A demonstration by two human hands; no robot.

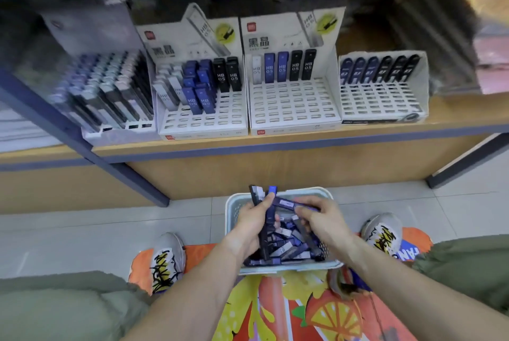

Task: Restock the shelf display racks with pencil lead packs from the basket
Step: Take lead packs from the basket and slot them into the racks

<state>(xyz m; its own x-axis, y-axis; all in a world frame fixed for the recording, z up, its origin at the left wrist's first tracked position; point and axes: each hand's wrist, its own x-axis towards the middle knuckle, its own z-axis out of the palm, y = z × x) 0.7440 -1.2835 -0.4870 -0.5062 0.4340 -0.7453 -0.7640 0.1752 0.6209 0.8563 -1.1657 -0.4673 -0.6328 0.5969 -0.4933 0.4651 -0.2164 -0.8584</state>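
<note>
A: Near you, your left hand [252, 219] gripped a bundle of packs [263, 197], its fingers curled round them above the basket [230, 211]. Your right hand [321, 219] pinched one purple pack [286, 204] against that bundle.

B: What could have gone wrong?

A: I judged the bundle was too full. One pack could have slipped out and fallen on the floor beside the basket. Also you could have mixed the grades.

B: What writing was readable farther away?

A: On the shelf, the second rack [203, 117] and the third rack [293, 109] showed "HB 0.5" on the packs, and "黑晶" on the cards. Both had many free slots. The right rack [382, 101] seemed to say 0.7, but it was blurred. The left rack [110, 93] I could not read.
</note>
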